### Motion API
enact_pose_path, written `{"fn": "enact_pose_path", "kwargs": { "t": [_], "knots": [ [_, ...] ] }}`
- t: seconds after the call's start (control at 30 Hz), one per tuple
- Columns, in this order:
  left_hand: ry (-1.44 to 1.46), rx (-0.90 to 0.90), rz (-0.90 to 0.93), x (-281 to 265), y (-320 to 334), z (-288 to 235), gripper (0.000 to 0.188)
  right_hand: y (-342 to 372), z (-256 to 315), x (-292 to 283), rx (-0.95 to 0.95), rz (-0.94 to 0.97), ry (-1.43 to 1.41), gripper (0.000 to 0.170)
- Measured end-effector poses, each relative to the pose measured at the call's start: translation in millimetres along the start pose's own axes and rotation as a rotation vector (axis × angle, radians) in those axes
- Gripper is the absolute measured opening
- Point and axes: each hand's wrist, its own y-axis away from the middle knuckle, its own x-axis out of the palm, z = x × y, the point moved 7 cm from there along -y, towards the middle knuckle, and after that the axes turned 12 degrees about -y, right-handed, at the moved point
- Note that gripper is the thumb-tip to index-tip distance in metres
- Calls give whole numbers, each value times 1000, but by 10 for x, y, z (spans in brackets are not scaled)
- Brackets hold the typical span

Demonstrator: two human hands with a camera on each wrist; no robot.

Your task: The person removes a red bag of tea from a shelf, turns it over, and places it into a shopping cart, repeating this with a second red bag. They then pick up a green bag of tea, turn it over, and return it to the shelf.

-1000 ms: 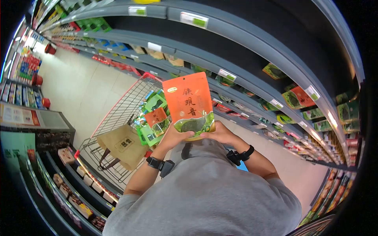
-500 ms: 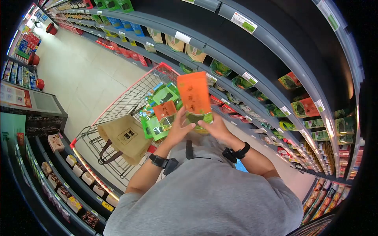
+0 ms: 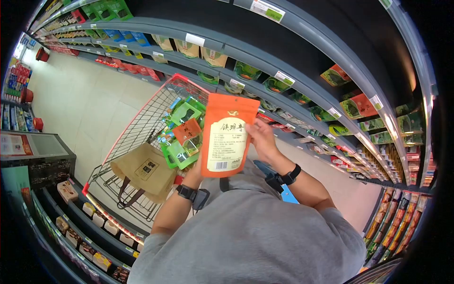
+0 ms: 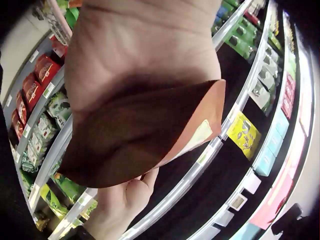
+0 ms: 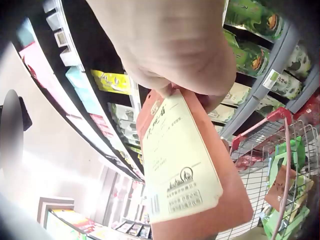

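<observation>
Head view: right hand (image 3: 263,139) pinches the orange Tieguanyin tea pouch (image 3: 226,142) at its two-o'clock edge; left hand (image 4: 145,55) is behind it, its grip impossible to tell. Shopping cart (image 3: 147,124): nine o'clock.

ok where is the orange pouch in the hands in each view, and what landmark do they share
Head: the orange pouch is near the centre, yellow label facing the camera.
Left wrist: the orange pouch crosses the middle, dark, below the palm.
Right wrist: the orange pouch runs from the centre to the bottom edge, label showing.
Shared landmark: the shelves, stocked with packets, in all three.
</observation>
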Motion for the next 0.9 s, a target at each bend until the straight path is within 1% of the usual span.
{"fn": "enact_pose_path", "kwargs": {
  "t": [0.03,0.07,0.13,0.17,0.2,0.23,0.27,0.37,0.4,0.5,0.53,0.6,0.73,0.83,0.9],
  "knots": [
    [-79,-6,-30,-12,-8,49,70,-4,19,-51,21,-21,-55,33],
    [-143,-6,-54,-26,-13,82,70,45,45,-76,-4,-74,-111,19],
    [-156,20,-73,22,-40,57,71,42,199,-166,-107,-57,-93,18],
    [-78,57,-47,92,-71,-9,69,40,272,-219,-157,-50,-83,18],
    [1,92,-19,167,-99,-79,67,55,299,-272,-169,-60,-79,15],
    [81,126,4,258,-140,-184,65,76,315,-318,-175,-53,-67,15],
    [-36,193,-32,304,-222,-317,55,98,334,-364,-181,-43,-55,15],
    [-483,352,-98,492,-420,-604,39,109,371,-545,-181,-5,26,15],
    [-542,324,-190,534,-464,-635,26,108,394,-600,-180,10,45,17],
    [-692,350,-305,837,-552,-684,23,181,630,-638,-225,40,94,19],
    [-693,358,-317,896,-605,-653,23,212,725,-662,-248,46,111,20],
    [-695,372,-342,964,-693,-548,23,196,726,-866,-229,63,143,21],
    [-727,378,-335,1186,-798,-451,23,223,870,-1074,-197,100,150,22],
    [-782,363,-325,1452,-797,-405,23,289,1022,-1083,-215,180,174,24],
    [-811,356,-339,1601,-805,-347,24,262,1007,-1156,-230,211,200,24]
  ]
}}
